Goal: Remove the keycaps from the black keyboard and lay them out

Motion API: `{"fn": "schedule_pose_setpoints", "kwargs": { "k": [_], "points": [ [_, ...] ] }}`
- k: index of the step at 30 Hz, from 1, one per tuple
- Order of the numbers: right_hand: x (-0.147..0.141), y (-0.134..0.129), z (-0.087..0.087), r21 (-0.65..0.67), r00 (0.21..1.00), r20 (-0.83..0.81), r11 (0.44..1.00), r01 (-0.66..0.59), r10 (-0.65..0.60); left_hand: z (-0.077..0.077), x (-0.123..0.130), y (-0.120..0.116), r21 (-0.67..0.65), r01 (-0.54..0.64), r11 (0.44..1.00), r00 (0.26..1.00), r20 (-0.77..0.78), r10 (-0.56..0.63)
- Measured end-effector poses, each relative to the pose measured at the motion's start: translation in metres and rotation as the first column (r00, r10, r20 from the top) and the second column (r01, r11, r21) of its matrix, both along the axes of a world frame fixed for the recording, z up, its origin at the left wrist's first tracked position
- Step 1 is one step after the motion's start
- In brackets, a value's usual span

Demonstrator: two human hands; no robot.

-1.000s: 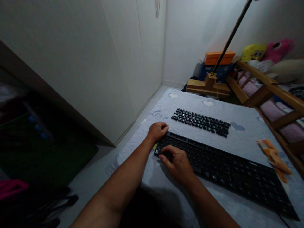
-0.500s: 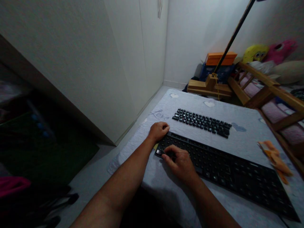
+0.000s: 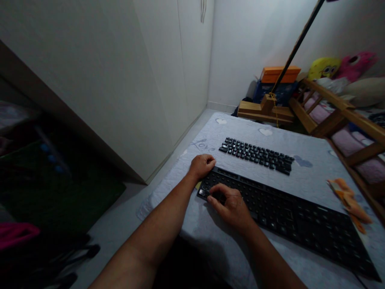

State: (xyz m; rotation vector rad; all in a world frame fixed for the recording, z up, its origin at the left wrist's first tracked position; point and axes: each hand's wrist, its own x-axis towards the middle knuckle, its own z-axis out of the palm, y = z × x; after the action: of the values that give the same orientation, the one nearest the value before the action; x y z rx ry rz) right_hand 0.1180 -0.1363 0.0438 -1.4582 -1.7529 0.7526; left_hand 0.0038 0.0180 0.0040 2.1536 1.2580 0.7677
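A long black keyboard (image 3: 279, 212), many of its keycaps off, lies slantwise on the cloth-covered table. My left hand (image 3: 202, 166) is closed at its far left corner; the fingertips are partly hidden. Over the near left corner is my right hand (image 3: 231, 204), thumb and forefinger curled close together in a pinch. A thin wire-like line shows by these fingers, too fine to name. Just left of them sits a glossy black keycap (image 3: 203, 193) on the keyboard. Beyond the keyboard, loose black keycaps (image 3: 255, 153) are laid out in rows.
An orange cloth (image 3: 349, 200) lies by the keyboard's right end. A white cabinet (image 3: 144, 80) stands along the left side. Behind the table are a wooden stand (image 3: 264, 108) with a slanting pole, an orange box (image 3: 279, 74) and a wooden rail (image 3: 333, 96).
My right hand has shifted slightly right, and its thumb and forefinger have drawn a little away from the corner keycap. The left hand stays at the far corner.
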Motion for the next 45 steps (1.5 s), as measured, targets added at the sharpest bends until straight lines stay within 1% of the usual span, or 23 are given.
{"fn": "schedule_pose_setpoints", "kwargs": {
  "k": [6,13,16,19,23,25,34,41,45],
  "points": [
    [0.002,-0.001,0.001,-0.004,1.0,0.004,1.0,-0.006,0.006,0.0,0.0,0.001,-0.007,0.008,1.0,1.0,-0.001,-0.008],
    [0.002,-0.004,-0.006,0.105,0.995,0.095,0.993,-0.054,0.044,0.0,0.0,0.001,-0.003,0.009,1.0,1.0,-0.014,-0.009],
    [0.001,-0.004,-0.007,0.112,0.994,0.105,0.992,-0.054,0.042,0.0,0.0,0.001,-0.006,0.011,1.0,1.0,-0.012,-0.011],
    [0.001,-0.004,-0.004,0.079,0.997,0.075,0.996,-0.041,0.035,0.0,0.0,0.0,-0.015,0.002,1.0,1.0,-0.006,-0.002],
    [0.001,-0.002,0.001,-0.038,1.0,0.006,0.999,-0.006,0.006,0.001,0.0,0.0,-0.021,-0.002,1.0,1.0,-0.004,0.002],
    [0.001,-0.001,0.003,-0.077,1.0,-0.009,0.997,0.009,-0.009,0.001,0.0,-0.001,-0.02,0.0,1.0,1.0,-0.009,0.0],
    [-0.004,0.005,0.003,-0.111,1.0,-0.007,0.994,0.005,-0.006,0.003,0.0,-0.001,-0.01,-0.009,1.0,0.999,-0.038,0.008],
    [-0.006,0.006,0.003,-0.121,0.999,0.025,0.992,0.039,-0.036,0.003,0.001,-0.001,-0.011,-0.008,1.0,0.999,-0.033,0.008],
    [-0.003,0.008,0.004,-0.134,1.0,0.01,0.991,0.012,-0.011,0.002,0.001,-0.001,-0.01,0.002,1.0,0.999,-0.035,-0.002]
  ]
}}
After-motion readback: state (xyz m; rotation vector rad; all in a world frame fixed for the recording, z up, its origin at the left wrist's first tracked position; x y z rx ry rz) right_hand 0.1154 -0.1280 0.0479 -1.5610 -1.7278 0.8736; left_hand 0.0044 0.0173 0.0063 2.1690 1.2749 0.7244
